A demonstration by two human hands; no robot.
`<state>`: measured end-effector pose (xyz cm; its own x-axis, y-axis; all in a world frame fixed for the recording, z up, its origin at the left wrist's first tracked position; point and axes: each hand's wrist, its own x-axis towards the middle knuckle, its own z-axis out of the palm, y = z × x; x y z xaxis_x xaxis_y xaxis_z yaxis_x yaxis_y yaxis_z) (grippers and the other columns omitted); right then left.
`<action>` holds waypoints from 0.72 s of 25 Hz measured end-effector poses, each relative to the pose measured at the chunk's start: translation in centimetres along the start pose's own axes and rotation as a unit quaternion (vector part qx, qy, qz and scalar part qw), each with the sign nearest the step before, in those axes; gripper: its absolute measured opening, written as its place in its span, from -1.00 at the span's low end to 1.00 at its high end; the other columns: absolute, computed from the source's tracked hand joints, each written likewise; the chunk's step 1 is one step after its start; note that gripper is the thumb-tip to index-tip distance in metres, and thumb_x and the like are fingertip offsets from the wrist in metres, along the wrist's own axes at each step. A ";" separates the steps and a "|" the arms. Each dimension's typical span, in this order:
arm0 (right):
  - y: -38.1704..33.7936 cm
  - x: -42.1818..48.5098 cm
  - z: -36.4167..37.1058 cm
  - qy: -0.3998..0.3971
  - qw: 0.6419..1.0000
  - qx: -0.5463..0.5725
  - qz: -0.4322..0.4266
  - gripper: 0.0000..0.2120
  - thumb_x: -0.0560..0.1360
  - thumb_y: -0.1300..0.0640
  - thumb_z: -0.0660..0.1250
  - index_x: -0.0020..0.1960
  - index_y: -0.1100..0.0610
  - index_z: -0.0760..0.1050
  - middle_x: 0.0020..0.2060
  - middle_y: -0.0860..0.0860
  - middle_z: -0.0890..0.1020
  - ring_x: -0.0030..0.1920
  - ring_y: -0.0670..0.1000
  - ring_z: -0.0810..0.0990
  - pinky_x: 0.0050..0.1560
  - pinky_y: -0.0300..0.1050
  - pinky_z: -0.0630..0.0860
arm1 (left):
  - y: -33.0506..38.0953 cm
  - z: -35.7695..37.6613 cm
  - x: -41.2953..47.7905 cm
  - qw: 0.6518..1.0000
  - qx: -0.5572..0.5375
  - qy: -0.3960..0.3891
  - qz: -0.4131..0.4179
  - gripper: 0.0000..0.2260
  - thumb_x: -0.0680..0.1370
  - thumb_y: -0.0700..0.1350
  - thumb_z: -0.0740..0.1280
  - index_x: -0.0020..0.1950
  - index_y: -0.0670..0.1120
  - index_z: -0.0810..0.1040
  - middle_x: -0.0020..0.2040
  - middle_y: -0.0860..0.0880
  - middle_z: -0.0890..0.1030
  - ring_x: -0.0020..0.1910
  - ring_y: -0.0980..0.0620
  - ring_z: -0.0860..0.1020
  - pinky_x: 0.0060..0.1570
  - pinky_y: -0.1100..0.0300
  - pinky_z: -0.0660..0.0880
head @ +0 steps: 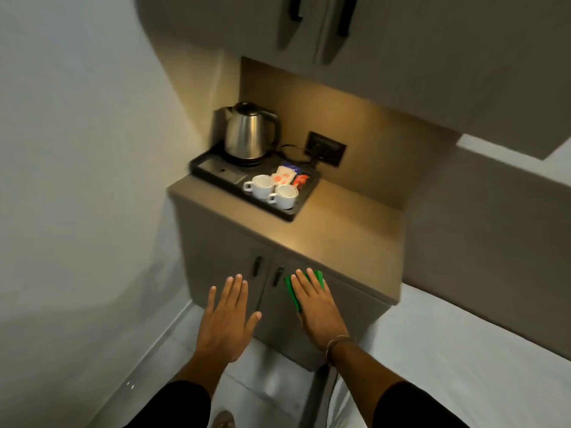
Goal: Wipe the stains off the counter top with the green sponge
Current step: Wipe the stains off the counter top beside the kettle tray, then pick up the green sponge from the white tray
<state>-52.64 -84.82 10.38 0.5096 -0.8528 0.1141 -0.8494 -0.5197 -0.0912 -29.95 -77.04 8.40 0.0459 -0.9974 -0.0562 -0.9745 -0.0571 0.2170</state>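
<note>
A beige counter top (336,233) caps a low cabinet in the corner, lit from above. No stain on it is plain from here. My right hand (318,307) is stretched out flat in front of the cabinet, below the counter's front edge, with the green sponge (290,288) held under its fingers. The sponge shows at the fingertips and along the hand's left side. My left hand (227,316) hovers beside it, fingers spread, holding nothing.
A black tray (216,176) on the counter's left half carries a steel kettle (247,131), two white cups (272,189) and sachets (287,176). A wall socket (326,148) sits behind. Cabinet doors with dark handles (256,266) are below, wall cupboards above, a white bed at right.
</note>
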 end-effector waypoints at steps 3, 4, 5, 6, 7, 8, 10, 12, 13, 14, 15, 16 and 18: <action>-8.2 -4.0 0.8 -0.033 0.994 0.033 -0.099 -0.32 0.64 0.26 0.22 0.66 0.07 -0.01 0.67 0.06 0.10 0.66 0.17 -0.08 0.65 0.21 -0.08 | -3.8 1.3 -10.8 0.996 -0.009 0.009 -0.087 -0.22 0.63 0.34 -0.17 0.67 -0.17 0.09 0.69 -0.16 0.13 0.67 -0.17 0.07 0.62 -0.28 0.06; -11.7 -5.7 1.5 -0.042 0.989 0.043 -0.137 -0.33 0.65 0.24 0.22 0.66 0.08 0.00 0.67 0.07 0.10 0.66 0.17 -0.07 0.65 0.20 -0.09 | -5.5 1.5 -15.3 0.992 -0.010 0.005 -0.124 -0.23 0.64 0.33 -0.14 0.67 -0.17 0.14 0.69 -0.17 0.17 0.67 -0.17 0.11 0.61 -0.27 0.06; -14.6 -7.2 2.3 -0.043 0.984 0.057 -0.162 -0.34 0.66 0.22 0.23 0.66 0.08 0.01 0.67 0.07 0.11 0.66 0.17 -0.06 0.65 0.19 -0.10 | -7.0 1.8 -19.1 0.988 -0.011 0.002 -0.153 -0.24 0.64 0.33 -0.12 0.66 -0.17 0.16 0.68 -0.17 0.19 0.66 -0.18 0.12 0.61 -0.26 0.05; -17.2 -8.5 3.0 -0.043 0.980 0.070 -0.181 -0.34 0.66 0.20 0.23 0.66 0.08 0.01 0.67 0.07 0.12 0.66 0.17 -0.06 0.65 0.18 -0.10 | -8.2 2.1 -22.5 0.983 -0.014 0.010 -0.181 -0.24 0.65 0.33 -0.12 0.66 -0.17 0.17 0.68 -0.17 0.21 0.66 -0.18 0.14 0.62 -0.25 0.04; -20.3 -9.7 3.4 -0.051 0.974 0.083 -0.204 -0.34 0.65 0.20 0.23 0.66 0.08 0.01 0.67 0.07 0.12 0.66 0.16 -0.06 0.65 0.18 -0.10 | -9.5 2.1 -26.2 0.977 -0.019 0.014 -0.210 -0.24 0.65 0.33 -0.11 0.65 -0.18 0.19 0.67 -0.18 0.22 0.65 -0.19 0.16 0.62 -0.22 0.02; -23.3 -10.8 3.7 -0.063 0.967 0.091 -0.230 -0.33 0.65 0.21 0.24 0.66 0.07 0.00 0.67 0.06 0.10 0.66 0.16 -0.07 0.65 0.17 -0.10 | -10.8 1.9 -29.6 0.970 -0.019 0.019 -0.240 -0.24 0.65 0.33 -0.10 0.65 -0.18 0.20 0.66 -0.18 0.24 0.65 -0.19 0.17 0.61 -0.21 -0.01; -29.6 -13.3 4.4 -0.079 0.952 0.104 -0.278 -0.31 0.66 0.19 0.23 0.67 0.05 -0.05 0.68 0.04 0.05 0.66 0.13 -0.12 0.65 0.16 -0.12 | -13.4 1.9 -36.2 0.949 -0.042 0.023 -0.312 -0.23 0.64 0.34 -0.12 0.66 -0.17 0.18 0.67 -0.16 0.21 0.65 -0.18 0.15 0.58 -0.19 -0.08; -36.0 -15.9 4.9 -0.092 0.930 0.115 -0.337 -0.31 0.67 0.19 0.21 0.67 0.04 -0.08 0.68 0.04 0.02 0.66 0.13 -0.13 0.65 0.15 -0.15 | -15.9 2.3 -42.7 0.925 -0.040 0.034 -0.376 -0.21 0.62 0.36 -0.16 0.67 -0.14 0.13 0.69 -0.13 0.16 0.67 -0.16 0.10 0.62 -0.19 -0.07; -39.2 -17.2 5.2 -0.098 0.917 0.113 -0.370 -0.31 0.67 0.19 0.20 0.67 0.05 -0.09 0.68 0.05 0.02 0.66 0.14 -0.13 0.65 0.15 -0.15 | -17.1 2.2 -45.9 0.913 -0.042 0.037 -0.404 -0.21 0.62 0.37 -0.17 0.67 -0.14 0.15 0.68 -0.13 0.18 0.66 -0.17 0.12 0.61 -0.22 -0.01; -42.0 -18.3 5.5 -0.103 0.906 0.109 -0.396 -0.32 0.67 0.19 0.19 0.67 0.05 -0.09 0.68 0.06 0.02 0.67 0.15 -0.13 0.65 0.16 -0.13 | -18.1 2.0 -48.6 0.904 -0.042 0.036 -0.425 -0.20 0.61 0.37 -0.17 0.66 -0.14 0.18 0.68 -0.14 0.20 0.65 -0.19 0.15 0.59 -0.24 0.04; -44.8 -19.3 5.8 -0.106 0.895 0.106 -0.420 -0.33 0.67 0.19 0.17 0.67 0.06 -0.09 0.68 0.06 0.02 0.67 0.16 -0.13 0.65 0.17 -0.11 | -19.1 1.8 -51.1 0.895 -0.041 0.033 -0.444 -0.19 0.61 0.38 -0.20 0.67 -0.13 0.17 0.68 -0.14 0.20 0.66 -0.20 0.14 0.58 -0.23 0.03; -48.0 -20.6 6.1 -0.107 0.883 0.102 -0.446 -0.33 0.67 0.19 0.17 0.67 0.07 -0.09 0.68 0.07 0.02 0.67 0.17 -0.13 0.64 0.18 -0.09 | -20.2 1.7 -53.9 0.883 -0.040 0.029 -0.467 -0.17 0.59 0.39 -0.25 0.68 -0.12 0.12 0.70 -0.13 0.15 0.67 -0.19 0.09 0.59 -0.21 -0.05; -54.1 -23.1 6.6 -0.111 0.866 0.106 -0.476 -0.32 0.67 0.20 0.19 0.67 0.08 -0.07 0.68 0.08 0.04 0.66 0.17 -0.11 0.64 0.18 -0.06 | -22.6 1.8 -59.5 0.863 -0.032 0.040 -0.503 -0.11 0.54 0.41 -0.41 0.70 -0.10 -0.01 0.72 -0.12 0.01 0.69 -0.17 -0.07 0.60 -0.15 -0.28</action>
<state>-17.60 -37.34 6.14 0.9989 -0.0082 0.0456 0.0031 -0.9702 -0.2423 -11.05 -16.37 5.13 0.8786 -0.4422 -0.1800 -0.4195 -0.8950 0.1514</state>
